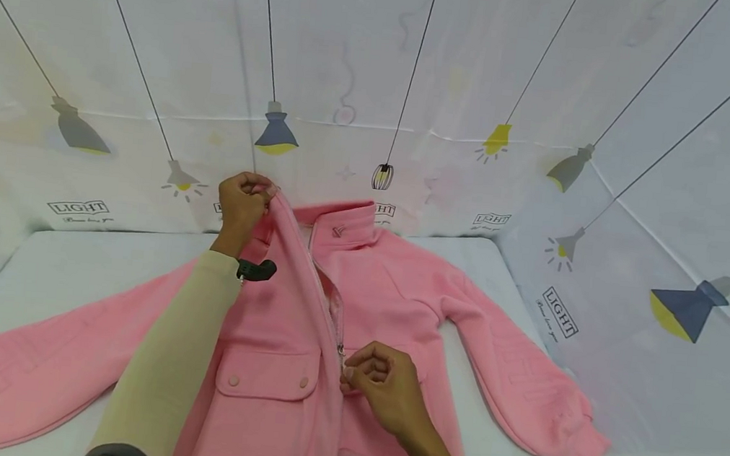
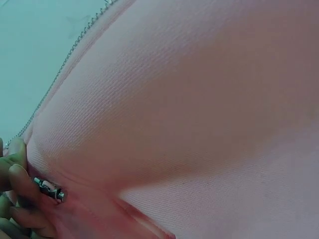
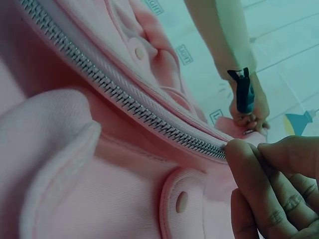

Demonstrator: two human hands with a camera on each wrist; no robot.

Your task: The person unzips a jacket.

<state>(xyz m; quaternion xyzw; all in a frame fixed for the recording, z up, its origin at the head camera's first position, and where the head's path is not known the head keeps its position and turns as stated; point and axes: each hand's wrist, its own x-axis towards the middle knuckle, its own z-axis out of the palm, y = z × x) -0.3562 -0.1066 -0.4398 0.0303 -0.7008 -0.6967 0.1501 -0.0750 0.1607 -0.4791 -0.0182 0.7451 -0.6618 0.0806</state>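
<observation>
A pink zip-up jacket (image 1: pixel 275 321) lies front up with both sleeves spread. At the collar, my left hand (image 1: pixel 241 206) pinches the top of one front edge and holds it raised. My right hand (image 1: pixel 384 385) is lower on the front, thumb and forefinger pinching the zipper pull (image 1: pixel 342 360). Above that hand the two front edges stand apart; metal zipper teeth (image 3: pixel 114 94) curve towards my fingertips in the right wrist view. A small metal piece (image 2: pixel 50 190) on the cloth shows beside my left fingers in the left wrist view.
The jacket rests on a white-covered table (image 1: pixel 479 260). Behind and to the right hangs a pale backdrop (image 1: pixel 354 53) printed with lamps. A flap pocket (image 1: pixel 267 374) with snap buttons is on the jacket's front; one sleeve (image 1: pixel 522 372) reaches to the right.
</observation>
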